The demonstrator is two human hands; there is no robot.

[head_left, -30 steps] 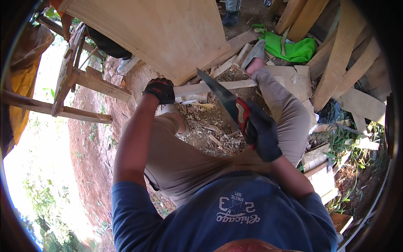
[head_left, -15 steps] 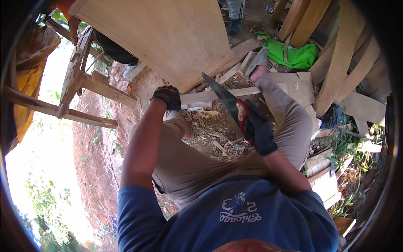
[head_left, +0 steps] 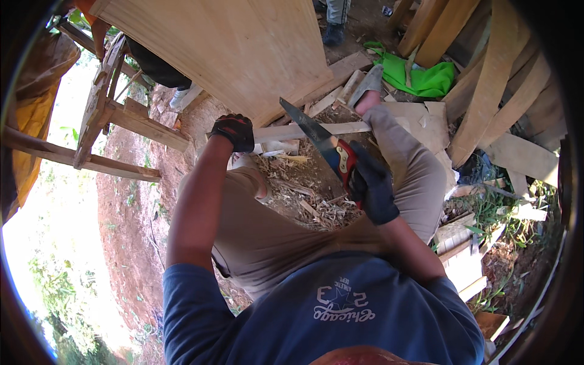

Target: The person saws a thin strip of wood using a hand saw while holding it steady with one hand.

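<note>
My right hand (head_left: pixel 373 187), in a dark glove, is closed round the red handle of a handsaw (head_left: pixel 317 137). Its blade points away and to the left, lying across a narrow wooden strip (head_left: pixel 350 128); whether the teeth touch the wood I cannot tell. At the strip's left end, my left hand (head_left: pixel 234 132), in a black and red glove, is wrapped round the wood. The strip's right end lies by my right shin and foot. Wood shavings and offcuts (head_left: pixel 328 212) cover the ground between my legs.
Beyond the strip stands a large pale wooden panel (head_left: pixel 231 48). A green cloth (head_left: pixel 420 78) lies at the far right, beside leaning planks (head_left: pixel 496 79). To the left is a rough timber frame (head_left: pixel 97 109). Another person's foot (head_left: pixel 334 34) shows at the top.
The saw has slid a little forward and left across the strip with my right hand. My left hand keeps its grip on the strip's end. The whole view has shifted slightly.
</note>
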